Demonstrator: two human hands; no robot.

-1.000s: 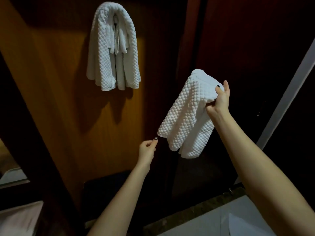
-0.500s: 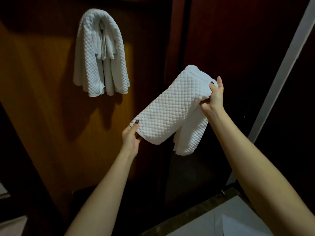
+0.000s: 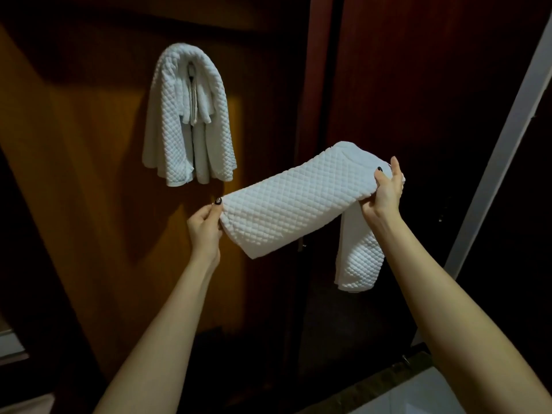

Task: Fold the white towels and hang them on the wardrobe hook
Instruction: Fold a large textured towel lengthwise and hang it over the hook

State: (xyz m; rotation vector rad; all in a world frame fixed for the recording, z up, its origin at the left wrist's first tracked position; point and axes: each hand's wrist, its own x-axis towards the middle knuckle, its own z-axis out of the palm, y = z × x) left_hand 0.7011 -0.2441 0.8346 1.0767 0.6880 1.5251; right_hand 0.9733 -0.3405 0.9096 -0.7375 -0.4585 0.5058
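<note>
My left hand (image 3: 206,225) pinches the white towel (image 3: 292,201) at its nine o'clock end; my right hand (image 3: 385,192) grips its three o'clock end.

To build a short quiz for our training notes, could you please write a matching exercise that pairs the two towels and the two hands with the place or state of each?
Things:
1. hanging towel
2. held towel
3. left hand
4. right hand

States:
A. pinches the towel's lower end
B. draped against the wooden panel, sides hanging down
C. grips the towel's upper end, beside the part that drops
D. stretched on a slope between both hands

Pairs: 1-B, 2-D, 3-A, 4-C
</note>
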